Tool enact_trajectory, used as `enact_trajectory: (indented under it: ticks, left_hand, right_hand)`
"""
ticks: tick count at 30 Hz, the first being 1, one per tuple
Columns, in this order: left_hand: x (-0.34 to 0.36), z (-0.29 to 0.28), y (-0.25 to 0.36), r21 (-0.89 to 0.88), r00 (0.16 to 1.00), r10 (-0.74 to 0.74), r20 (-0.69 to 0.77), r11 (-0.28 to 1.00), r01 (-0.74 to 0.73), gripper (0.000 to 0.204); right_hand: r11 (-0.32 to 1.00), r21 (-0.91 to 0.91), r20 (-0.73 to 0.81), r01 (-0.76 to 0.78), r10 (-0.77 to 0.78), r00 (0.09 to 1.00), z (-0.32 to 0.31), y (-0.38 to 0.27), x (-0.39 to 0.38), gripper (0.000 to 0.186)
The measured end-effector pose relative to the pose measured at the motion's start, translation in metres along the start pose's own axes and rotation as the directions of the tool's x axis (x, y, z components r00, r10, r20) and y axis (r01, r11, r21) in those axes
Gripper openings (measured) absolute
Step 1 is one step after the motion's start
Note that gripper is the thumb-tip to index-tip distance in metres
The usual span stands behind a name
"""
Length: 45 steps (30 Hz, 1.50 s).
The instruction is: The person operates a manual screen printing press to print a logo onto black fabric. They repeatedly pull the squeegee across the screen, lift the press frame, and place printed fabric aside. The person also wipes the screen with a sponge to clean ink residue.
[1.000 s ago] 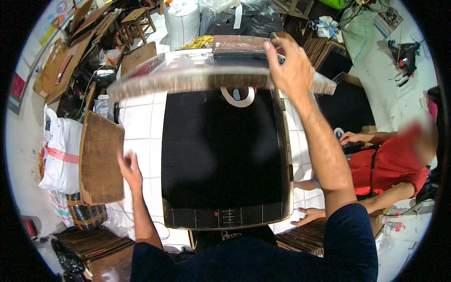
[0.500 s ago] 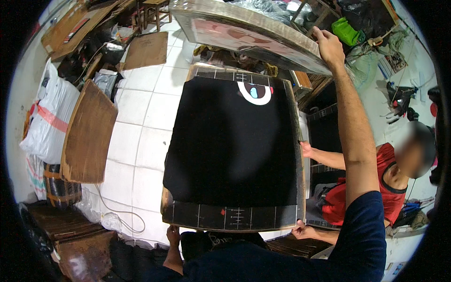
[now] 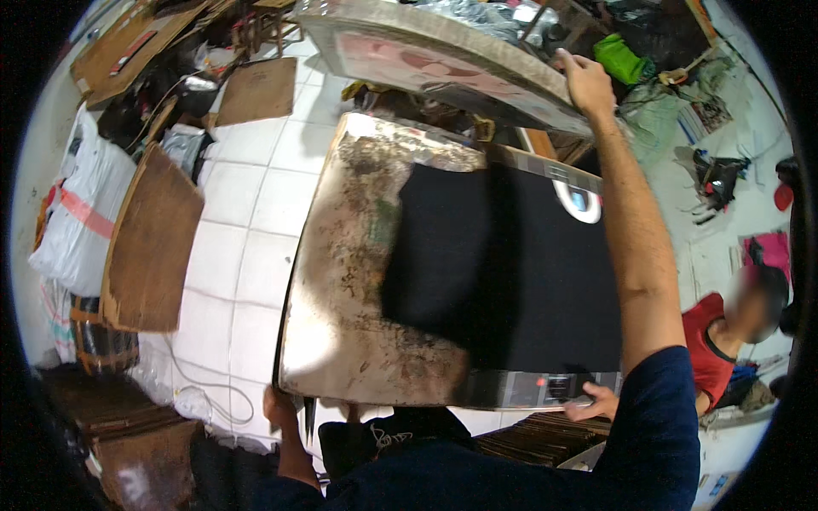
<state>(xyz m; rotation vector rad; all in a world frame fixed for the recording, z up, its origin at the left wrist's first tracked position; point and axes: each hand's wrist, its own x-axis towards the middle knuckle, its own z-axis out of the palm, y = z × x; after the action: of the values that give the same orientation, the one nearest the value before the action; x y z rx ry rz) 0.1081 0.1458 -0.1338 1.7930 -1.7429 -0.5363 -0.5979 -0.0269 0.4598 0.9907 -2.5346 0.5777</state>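
Note:
My right hand [image 3: 584, 81] grips the edge of a thick frame [image 3: 443, 34] raised at the top, with a pinkish image on its inner face. My left hand [image 3: 281, 407] holds the lower-left corner of a stained, pale board [image 3: 328, 315]; its fingertips are partly hidden. Across the board's right part lie black fabric [image 3: 554, 281] with a white, U-shaped print [image 3: 578, 213] and a dark ruled strip [image 3: 511, 387]. A co-worker's hand [image 3: 592, 400] is at that strip's lower edge.
The co-worker in red [image 3: 707, 341] is at the right. A brown board [image 3: 149, 247], white sacks [image 3: 81, 221] and a cable [image 3: 217, 409] lie left over tiled floor [image 3: 239, 196]. Stacked boards [image 3: 545, 439] are at the bottom. A green bundle [image 3: 622, 60] is at the top right.
The black fabric and ruled board have shifted right, exposing the stained board. Over the last second my right hand has raised the frame; my left hand has moved down to the board's corner.

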Motion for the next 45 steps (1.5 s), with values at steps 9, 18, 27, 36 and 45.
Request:
enact_trajectory:
  ticks: [9,18,27,36,45]
  left_hand:
    - [0.14,-0.21,0.102,0.468,0.963,-0.007,-0.27,0.873,0.138,0.023]
    - [0.138,-0.564,0.108,0.091,0.806,0.064,-0.588,0.996,-0.012,0.026]
    - [0.158,-0.565,0.003,-0.572,0.763,-0.506,-0.403,0.79,0.222,0.026]
    - [0.095,-0.194,0.012,-0.601,0.831,-0.555,-0.04,0.678,0.423,0.021]
    - [0.106,-0.087,0.058,-0.405,0.937,-0.225,0.266,0.856,0.32,0.04]
  right_hand:
    - [1.0,0.01,0.085,0.011,-0.012,0.996,0.004,0.007,0.017,0.063]
    - [0.999,0.024,0.103,0.028,-0.03,0.994,0.007,0.011,0.037,0.067]
    - [0.989,0.03,0.09,0.142,-0.144,0.985,0.025,0.035,0.069,0.065]
    - [0.967,-0.02,0.076,0.254,-0.252,0.965,0.041,0.073,0.11,0.059]
    - [0.964,0.036,0.09,0.263,-0.265,0.96,0.031,0.07,0.102,0.056]
